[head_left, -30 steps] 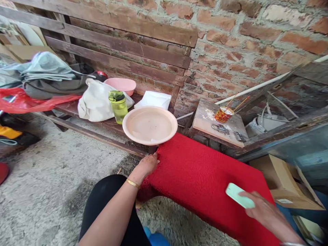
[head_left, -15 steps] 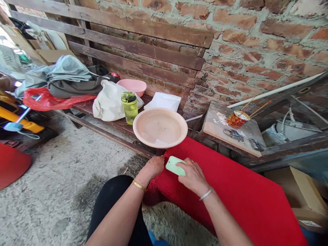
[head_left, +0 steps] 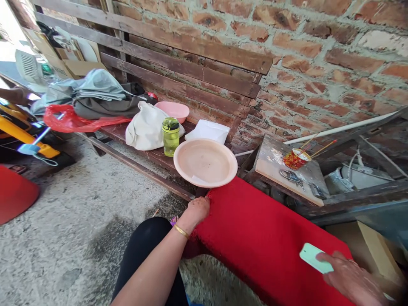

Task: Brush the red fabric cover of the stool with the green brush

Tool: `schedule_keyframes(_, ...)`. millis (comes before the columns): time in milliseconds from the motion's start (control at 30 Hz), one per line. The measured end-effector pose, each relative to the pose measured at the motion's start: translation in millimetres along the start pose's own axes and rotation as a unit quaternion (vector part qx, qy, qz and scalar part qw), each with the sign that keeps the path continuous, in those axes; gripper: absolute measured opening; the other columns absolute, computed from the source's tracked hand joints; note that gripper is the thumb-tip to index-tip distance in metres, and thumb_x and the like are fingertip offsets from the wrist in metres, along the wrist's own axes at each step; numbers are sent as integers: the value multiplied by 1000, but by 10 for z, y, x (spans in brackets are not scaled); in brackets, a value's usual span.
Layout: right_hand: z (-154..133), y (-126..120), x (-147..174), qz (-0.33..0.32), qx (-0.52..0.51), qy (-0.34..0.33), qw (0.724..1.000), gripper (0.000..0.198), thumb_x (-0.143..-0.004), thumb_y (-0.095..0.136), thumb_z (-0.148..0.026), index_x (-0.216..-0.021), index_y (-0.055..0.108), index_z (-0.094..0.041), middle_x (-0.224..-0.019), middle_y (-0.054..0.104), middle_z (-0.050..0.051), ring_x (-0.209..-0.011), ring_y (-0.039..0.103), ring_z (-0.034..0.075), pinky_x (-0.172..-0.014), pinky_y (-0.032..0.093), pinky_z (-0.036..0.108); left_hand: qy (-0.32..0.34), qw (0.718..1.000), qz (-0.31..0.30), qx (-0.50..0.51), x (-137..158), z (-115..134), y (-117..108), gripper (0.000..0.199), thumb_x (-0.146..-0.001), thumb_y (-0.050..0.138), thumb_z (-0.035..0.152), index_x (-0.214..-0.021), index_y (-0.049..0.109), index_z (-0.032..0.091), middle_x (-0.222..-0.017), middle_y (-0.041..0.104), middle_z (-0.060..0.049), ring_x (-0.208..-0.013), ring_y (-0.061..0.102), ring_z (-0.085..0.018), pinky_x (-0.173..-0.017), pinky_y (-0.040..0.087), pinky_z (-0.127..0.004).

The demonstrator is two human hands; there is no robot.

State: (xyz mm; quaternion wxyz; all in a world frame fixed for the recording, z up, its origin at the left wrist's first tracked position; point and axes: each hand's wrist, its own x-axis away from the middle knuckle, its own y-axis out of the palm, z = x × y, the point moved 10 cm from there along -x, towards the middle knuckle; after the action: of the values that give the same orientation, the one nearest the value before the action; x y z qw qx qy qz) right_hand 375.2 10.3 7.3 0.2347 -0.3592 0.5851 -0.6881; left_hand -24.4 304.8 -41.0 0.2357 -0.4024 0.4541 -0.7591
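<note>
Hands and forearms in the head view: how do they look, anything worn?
The left hand is ungloved, the forearm shows no sleeve, and a smooth gold-coloured bangle circles the wrist. The right hand is ungloved too but blurred; what is worn at that wrist cannot be made out clearly.

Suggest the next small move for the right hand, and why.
Probably lift the pale green flat piece slightly and carry it toward the left hand: the right hand holds it near the right end of the red cover, with little cover beyond, while the left hand is at the opposite end and a broad stretch lies between.
</note>
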Motion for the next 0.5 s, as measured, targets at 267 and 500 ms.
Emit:
schedule_keyframes(267,-2237,-412,-562,-29,-44,-146,988,52,-73,54,-26,-123,67,-27,-114,63,7,-105,63,24,-90,46,32,-1,993,105,-51,-87,1,134,43,-97,36,10,-134,57,10,-108,71,-20,-103,71,-25,-85,59,-37)
schedule_keyframes(500,-3702,-494,-1161,-17,-49,-201,978,46,-81,60,-33,-126,67,-26,-117,62,10,-107,61,25,-88,42,31,-26,992,106,-62,-84,-66,300,51,-96,40,10,-146,50,16,-118,70,-19,-108,69,-24,-91,57,-36)
